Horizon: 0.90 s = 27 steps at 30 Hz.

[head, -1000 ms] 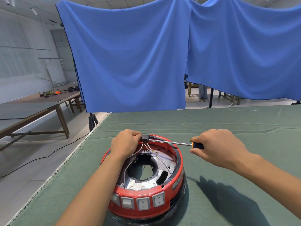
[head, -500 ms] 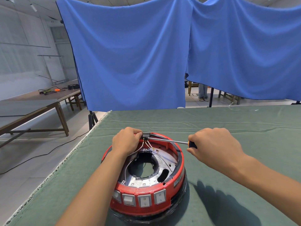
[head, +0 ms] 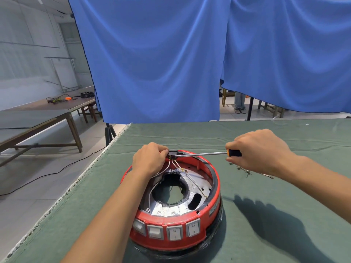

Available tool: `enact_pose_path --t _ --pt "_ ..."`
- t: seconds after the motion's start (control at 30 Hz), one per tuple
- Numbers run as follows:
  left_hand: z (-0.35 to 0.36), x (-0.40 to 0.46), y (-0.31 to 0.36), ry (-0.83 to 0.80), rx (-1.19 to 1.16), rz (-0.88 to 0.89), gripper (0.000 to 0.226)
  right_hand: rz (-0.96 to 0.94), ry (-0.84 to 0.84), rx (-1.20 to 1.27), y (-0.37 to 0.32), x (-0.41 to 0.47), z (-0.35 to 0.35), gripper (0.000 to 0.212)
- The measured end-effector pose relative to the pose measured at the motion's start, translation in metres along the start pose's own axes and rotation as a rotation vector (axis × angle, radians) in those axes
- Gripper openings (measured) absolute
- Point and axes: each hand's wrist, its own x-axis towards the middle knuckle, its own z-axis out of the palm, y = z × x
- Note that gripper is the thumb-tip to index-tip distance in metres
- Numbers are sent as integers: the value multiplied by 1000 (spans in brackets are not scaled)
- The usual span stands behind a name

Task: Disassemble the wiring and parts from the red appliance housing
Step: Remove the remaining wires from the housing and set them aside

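Note:
The round red appliance housing (head: 176, 219) sits on the green table cloth, its open top showing a metal plate with a large hole. Several grey rocker switches (head: 174, 232) line its near side. My left hand (head: 150, 159) grips a small black connector block (head: 173, 153) at the far rim, and white wires (head: 161, 172) run from it down into the housing. My right hand (head: 260, 150) grips the orange-and-black handle of a screwdriver (head: 205, 153). Its steel shaft lies level, with the tip at the black block.
A small metal part (head: 245, 170) lies on the green cloth (head: 284, 205) under my right hand. Blue curtains (head: 171, 63) hang behind the table. The table's left edge drops to the floor, where a black cable runs. Wooden tables (head: 47, 114) stand at the far left.
Both hands and the screwdriver hold nearly the same pose at the black block. The view has shifted slightly; the housing has not moved.

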Motion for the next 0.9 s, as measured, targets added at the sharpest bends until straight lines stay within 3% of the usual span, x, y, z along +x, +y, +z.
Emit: enact_pose_path --t 0.37,0.67,0.9 --pt "-1 -1 1 3 -14 2 24 -146 60 -24 34 28 23 27" --pt "0 1 0 10 -15 -5 24 -108 -14 22 35 31 36 23" --pt "0 -2 -1 18 -8 4 24 -82 25 56 25 10 26 24"
